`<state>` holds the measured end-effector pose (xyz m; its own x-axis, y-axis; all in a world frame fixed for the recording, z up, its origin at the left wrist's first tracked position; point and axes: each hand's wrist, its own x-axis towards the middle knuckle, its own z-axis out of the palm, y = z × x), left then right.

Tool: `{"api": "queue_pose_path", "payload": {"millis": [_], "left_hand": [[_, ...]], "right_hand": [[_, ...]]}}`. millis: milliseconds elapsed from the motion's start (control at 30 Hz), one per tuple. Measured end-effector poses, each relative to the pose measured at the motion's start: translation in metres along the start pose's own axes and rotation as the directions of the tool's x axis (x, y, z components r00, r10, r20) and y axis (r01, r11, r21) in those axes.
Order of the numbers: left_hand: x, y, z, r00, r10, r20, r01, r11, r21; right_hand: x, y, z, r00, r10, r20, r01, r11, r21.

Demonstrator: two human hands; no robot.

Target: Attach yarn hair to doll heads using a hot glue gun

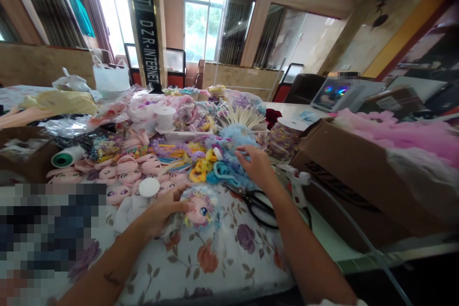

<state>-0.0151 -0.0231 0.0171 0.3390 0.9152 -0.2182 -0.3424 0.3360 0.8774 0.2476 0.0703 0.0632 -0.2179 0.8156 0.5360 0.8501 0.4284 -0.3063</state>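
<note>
My left hand [161, 211] is closed around a doll head [198, 210] with a painted blue eye and a fluffy pastel trim round its edge. It is held just above the flowered tablecloth, thumb on its face. My right hand [255, 165] reaches over a pile of light-blue fluffy trim [234, 136], fingers bent and apart, with nothing visible between them. Black-handled scissors [258, 208] lie under my right forearm. Several more pink doll heads [127, 174] lie to the left, with a white round lid or disc [149, 187] beside them.
A white glue gun [299, 184] with a cord stands at the right, against a cardboard box [344, 186] holding pink fluffy material [398, 129]. White spools [165, 117], a green-centred thread cone [68, 157] and bagged trims crowd the table's back. A blurred-out area covers the lower left.
</note>
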Motion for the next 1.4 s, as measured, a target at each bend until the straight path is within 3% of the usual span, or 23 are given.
{"api": "queue_pose_path", "payload": {"millis": [100, 200, 333, 467, 600, 733, 800, 867, 900, 967, 1033, 1100, 1167, 1300, 1400], "left_hand": [[0.004, -0.006, -0.001, 0.999, -0.028, -0.038, 0.029, 0.999, 0.02], [0.007, -0.007, -0.001, 0.995, -0.011, -0.102, 0.014, 0.999, 0.035], [0.009, -0.003, 0.001, 0.947, 0.161, -0.279, -0.153, 0.987, 0.051], [0.01, 0.002, -0.001, 0.885, 0.344, -0.313, -0.318, 0.939, 0.133], [0.012, -0.001, -0.005, 0.866, 0.386, -0.318, -0.351, 0.922, 0.164], [0.012, -0.006, -0.006, 0.892, 0.35, -0.287, -0.313, 0.935, 0.168], [0.011, -0.007, -0.004, 0.915, 0.312, -0.256, -0.289, 0.949, 0.124], [0.009, -0.007, -0.002, 0.932, 0.276, -0.234, -0.261, 0.961, 0.091], [0.008, -0.007, -0.001, 0.935, 0.273, -0.226, -0.258, 0.962, 0.095], [0.007, -0.007, 0.0, 0.929, 0.299, -0.22, -0.274, 0.952, 0.136], [0.007, -0.008, 0.0, 0.908, 0.35, -0.232, -0.306, 0.93, 0.204], [0.009, -0.009, -0.001, 0.882, 0.397, -0.255, -0.329, 0.905, 0.271], [0.01, -0.012, -0.002, 0.863, 0.425, -0.274, -0.338, 0.888, 0.313], [0.012, -0.016, -0.002, 0.869, 0.391, -0.302, -0.304, 0.906, 0.295], [0.012, -0.015, 0.001, 0.885, 0.328, -0.331, -0.275, 0.941, 0.198]], "right_hand": [[-0.025, 0.007, 0.003, 0.997, 0.02, 0.071, -0.011, 0.991, -0.13], [-0.037, 0.012, 0.02, 0.972, 0.105, 0.211, -0.034, 0.948, -0.316], [-0.028, 0.022, 0.045, 0.899, 0.2, 0.389, -0.043, 0.926, -0.375], [-0.011, 0.028, 0.056, 0.898, 0.219, 0.382, -0.055, 0.917, -0.394], [-0.009, 0.014, 0.042, 0.893, 0.214, 0.396, -0.042, 0.915, -0.401], [-0.022, -0.016, 0.007, 0.902, 0.214, 0.375, -0.045, 0.911, -0.41], [-0.03, -0.03, -0.006, 0.934, 0.175, 0.313, -0.068, 0.944, -0.324], [-0.037, -0.041, -0.006, 0.956, 0.115, 0.27, -0.112, 0.993, -0.025], [-0.04, -0.044, -0.002, 0.957, 0.085, 0.277, -0.142, 0.971, 0.191], [-0.045, -0.05, 0.015, 0.939, 0.037, 0.342, -0.242, 0.778, 0.58], [-0.049, -0.055, 0.035, 0.895, 0.015, 0.445, -0.384, 0.532, 0.755], [-0.054, -0.06, 0.05, 0.846, 0.012, 0.533, -0.503, 0.35, 0.79], [-0.059, -0.064, 0.058, 0.809, 0.03, 0.588, -0.578, 0.224, 0.784], [-0.066, -0.067, 0.057, 0.753, 0.063, 0.655, -0.657, 0.031, 0.753], [-0.068, -0.064, 0.055, 0.748, 0.053, 0.662, -0.658, -0.074, 0.75]]}}
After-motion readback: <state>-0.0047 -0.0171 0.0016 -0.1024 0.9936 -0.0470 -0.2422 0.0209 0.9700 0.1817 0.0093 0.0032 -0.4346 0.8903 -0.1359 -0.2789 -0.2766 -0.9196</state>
